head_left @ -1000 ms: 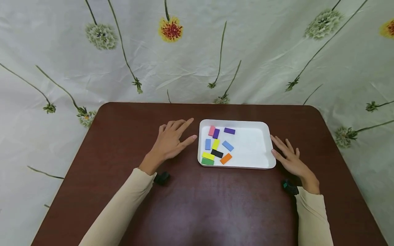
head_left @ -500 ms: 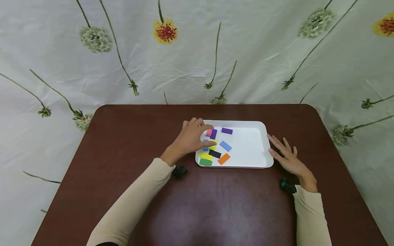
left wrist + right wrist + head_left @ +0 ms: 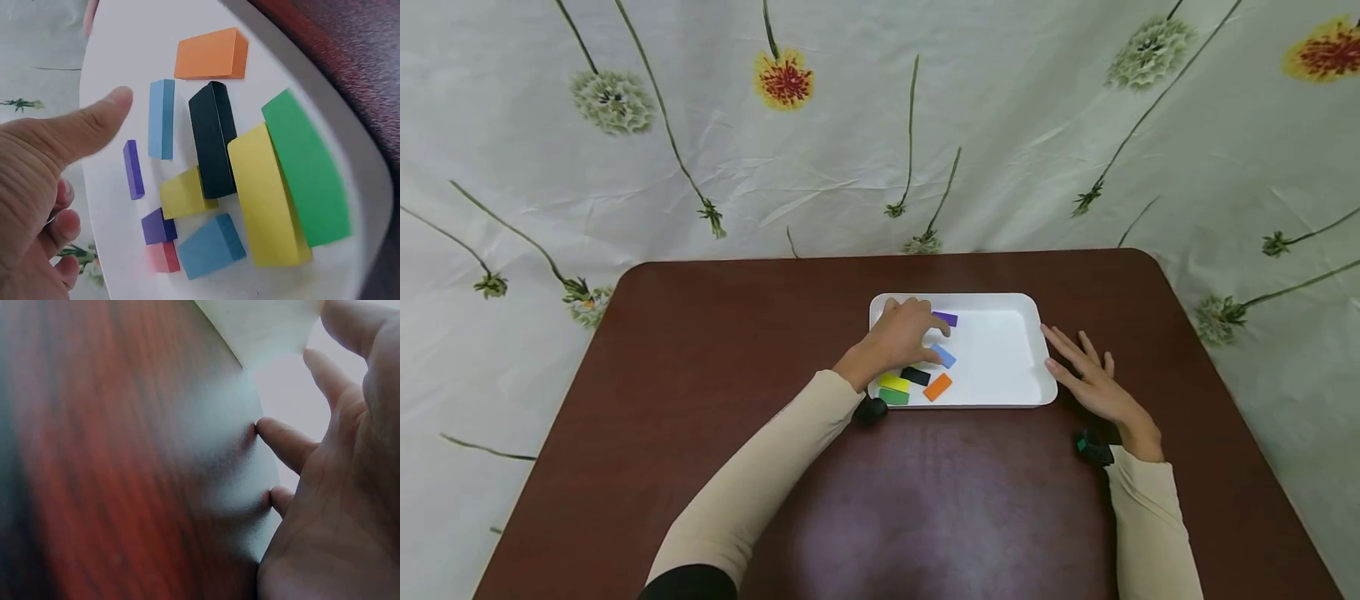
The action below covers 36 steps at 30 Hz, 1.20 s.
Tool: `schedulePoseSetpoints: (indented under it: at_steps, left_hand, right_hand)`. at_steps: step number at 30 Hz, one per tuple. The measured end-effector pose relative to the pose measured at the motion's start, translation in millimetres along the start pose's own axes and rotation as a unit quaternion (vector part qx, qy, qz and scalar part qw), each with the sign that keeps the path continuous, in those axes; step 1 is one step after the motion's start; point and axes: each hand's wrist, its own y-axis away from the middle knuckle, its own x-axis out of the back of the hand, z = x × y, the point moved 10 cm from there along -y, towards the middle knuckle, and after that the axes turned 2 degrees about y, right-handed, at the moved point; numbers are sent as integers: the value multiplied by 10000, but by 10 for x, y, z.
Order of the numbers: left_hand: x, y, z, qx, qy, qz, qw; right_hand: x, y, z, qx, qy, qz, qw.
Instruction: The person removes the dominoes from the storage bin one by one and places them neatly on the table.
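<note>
My left hand [image 3: 900, 335] is over the left part of a white tray [image 3: 1007, 354], thumb and fingers spread apart with nothing held. In the left wrist view its thumb [image 3: 87, 128] points toward a light blue block [image 3: 161, 119], with a thin purple block [image 3: 133, 170] just below. Farther along lie an orange block [image 3: 209, 55], a black block [image 3: 211, 137], a large yellow block [image 3: 265, 197] and a green block [image 3: 306, 165]. The head view has several blocks hidden under this hand. My right hand [image 3: 1097, 390] rests with extended fingertips at the tray's right rim.
A smaller yellow block [image 3: 186, 195], a second purple block [image 3: 157, 226], a pink block [image 3: 164, 257] and another blue block [image 3: 211, 247] sit close together. The tray stands on a dark brown table [image 3: 962, 500], backed by a flowered cloth [image 3: 835, 158].
My left hand has moved right from beside the tray to over its blocks, covering several of them. The right hand stays at the rim, and the head view has shifted slightly.
</note>
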Motion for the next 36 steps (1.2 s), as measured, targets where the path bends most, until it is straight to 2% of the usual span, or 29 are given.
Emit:
schedulePoseSetpoints:
  at_steps: [10, 26, 30, 36]
  left_hand:
    - [-132, -99, 21, -153, 158, -398, 9990]
    - [-232, -141, 15, -148, 179, -628, 9978]
    - [-227, -146, 26, -210, 153, -603, 9978]
    - [-126, -105, 77, -409, 267, -551, 9973]
  right_hand:
    - [-2, -10, 45, -34, 17, 66, 10000]
    - [-5, -12, 42, -45, -36, 107, 9999]
    - [1, -13, 38, -44, -18, 107, 9999]
    - [1, -18, 38, -35, -15, 110, 9999]
